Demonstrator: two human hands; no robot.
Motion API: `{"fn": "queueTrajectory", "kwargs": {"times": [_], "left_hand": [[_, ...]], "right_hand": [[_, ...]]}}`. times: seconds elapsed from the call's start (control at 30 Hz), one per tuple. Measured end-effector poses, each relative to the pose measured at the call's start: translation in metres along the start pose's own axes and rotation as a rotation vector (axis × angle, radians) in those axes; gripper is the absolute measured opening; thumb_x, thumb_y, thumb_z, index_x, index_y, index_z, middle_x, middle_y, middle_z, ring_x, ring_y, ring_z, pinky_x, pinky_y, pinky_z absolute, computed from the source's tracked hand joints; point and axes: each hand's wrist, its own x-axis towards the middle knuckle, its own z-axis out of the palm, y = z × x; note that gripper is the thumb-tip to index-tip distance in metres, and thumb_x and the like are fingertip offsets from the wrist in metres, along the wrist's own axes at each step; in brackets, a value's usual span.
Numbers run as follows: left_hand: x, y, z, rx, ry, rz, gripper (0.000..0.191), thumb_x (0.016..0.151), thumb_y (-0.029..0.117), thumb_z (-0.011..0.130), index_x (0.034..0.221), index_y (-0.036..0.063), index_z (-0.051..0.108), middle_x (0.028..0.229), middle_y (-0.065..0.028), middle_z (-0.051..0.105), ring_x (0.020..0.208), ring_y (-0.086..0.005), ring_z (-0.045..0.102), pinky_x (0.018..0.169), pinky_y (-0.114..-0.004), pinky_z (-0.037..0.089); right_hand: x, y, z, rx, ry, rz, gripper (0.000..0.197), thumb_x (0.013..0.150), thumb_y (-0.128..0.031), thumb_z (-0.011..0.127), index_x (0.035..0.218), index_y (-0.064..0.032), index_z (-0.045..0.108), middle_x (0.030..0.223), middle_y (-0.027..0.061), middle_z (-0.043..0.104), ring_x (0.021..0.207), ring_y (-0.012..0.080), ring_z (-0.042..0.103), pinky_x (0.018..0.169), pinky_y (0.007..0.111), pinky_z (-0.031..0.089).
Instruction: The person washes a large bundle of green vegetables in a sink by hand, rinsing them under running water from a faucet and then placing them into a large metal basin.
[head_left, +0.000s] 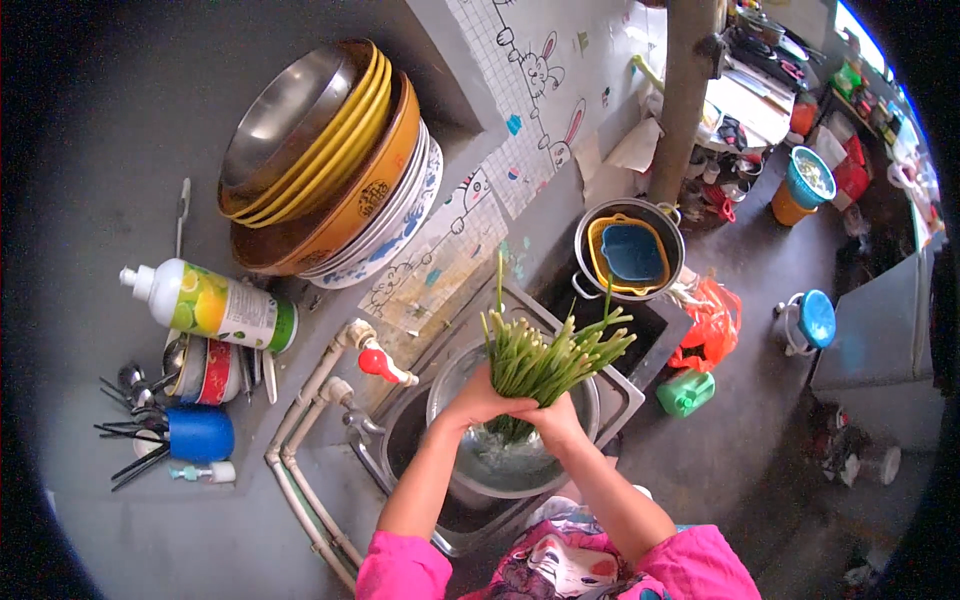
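Both hands grip one thick bunch of green vegetable stems (547, 356), cut ends up, above a large metal basin (551, 484). My left hand (480, 397) closes round the bunch from the left side, and my right hand (556, 424) holds it from the right, their fingers meeting low on the stems. The lower, leafy part hangs down to the water (510, 457) in the basin; how deep it goes is hard to tell. The basin rests over a stainless steel sink (405, 427). Beside it is a tap with a red handle (379, 365).
Stacked bowls and plates (322, 165), a dish soap bottle (217, 307) and a blue cup of utensils (201, 435) are on the left. A pot holding plastic baskets (630, 251) stands beyond the sink. Right of it are a red plastic bag (712, 322) and a green jug (686, 392).
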Motion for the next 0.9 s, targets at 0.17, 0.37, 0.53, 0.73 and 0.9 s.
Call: {"fn": "queueTrajectory", "kwargs": {"times": [0.17, 0.37, 0.53, 0.73, 0.9], "left_hand": [[-0.005, 0.050, -0.002, 0.116, 0.091, 0.049, 0.082, 0.061, 0.027, 0.085, 0.129, 0.0027, 0.047, 0.124, -0.0119, 0.057, 0.115, -0.0235, 0.053, 0.100, -0.037, 0.040], [0.003, 0.079, -0.003, 0.376, 0.040, 0.009, 0.071, 0.064, 0.025, 0.082, 0.123, -0.0006, 0.051, 0.121, -0.0167, 0.059, 0.113, -0.0279, 0.056, 0.099, -0.038, 0.041], [0.010, 0.043, -0.003, 0.616, -0.026, -0.089, 0.063, 0.067, 0.034, 0.078, 0.116, -0.0003, 0.057, 0.108, -0.0220, 0.063, 0.100, -0.0317, 0.062, 0.089, -0.037, 0.047], [0.027, -0.028, -0.011, 0.564, -0.347, -0.264, 0.059, 0.063, 0.049, 0.076, 0.101, 0.0045, 0.068, 0.096, -0.0223, 0.067, 0.087, -0.0323, 0.066, 0.077, -0.039, 0.052], [0.055, -0.042, -0.009, 0.827, -0.684, -0.913, 0.058, 0.061, 0.051, 0.078, 0.096, 0.0053, 0.071, 0.101, -0.0139, 0.069, 0.085, -0.0246, 0.066, 0.076, -0.036, 0.052]], "right_hand": [[-0.004, -0.043, 0.017, 0.115, -0.036, -0.067, 0.063, 0.063, 0.004, 0.074, 0.121, -0.0003, 0.052, 0.115, 0.0074, 0.060, 0.103, 0.0187, 0.058, 0.089, 0.033, 0.047], [-0.004, -0.035, 0.019, 0.288, -0.051, 0.032, 0.052, 0.070, -0.001, 0.075, 0.119, -0.0037, 0.054, 0.116, 0.0054, 0.059, 0.107, 0.0193, 0.056, 0.092, 0.033, 0.045], [-0.008, 0.017, 0.015, 0.543, -0.027, 0.233, 0.043, 0.078, -0.006, 0.071, 0.118, -0.0063, 0.055, 0.114, 0.0053, 0.059, 0.106, 0.0204, 0.056, 0.094, 0.037, 0.046], [-0.017, 0.097, 0.016, 0.862, 0.051, 0.552, 0.037, 0.089, -0.014, 0.062, 0.123, -0.0045, 0.052, 0.120, 0.0103, 0.057, 0.112, 0.0254, 0.054, 0.098, 0.043, 0.044], [-0.026, 0.110, 0.038, 1.065, 0.111, 0.625, 0.043, 0.091, -0.027, 0.059, 0.127, -0.0062, 0.048, 0.130, 0.0106, 0.052, 0.121, 0.0282, 0.049, 0.106, 0.048, 0.036]]}}
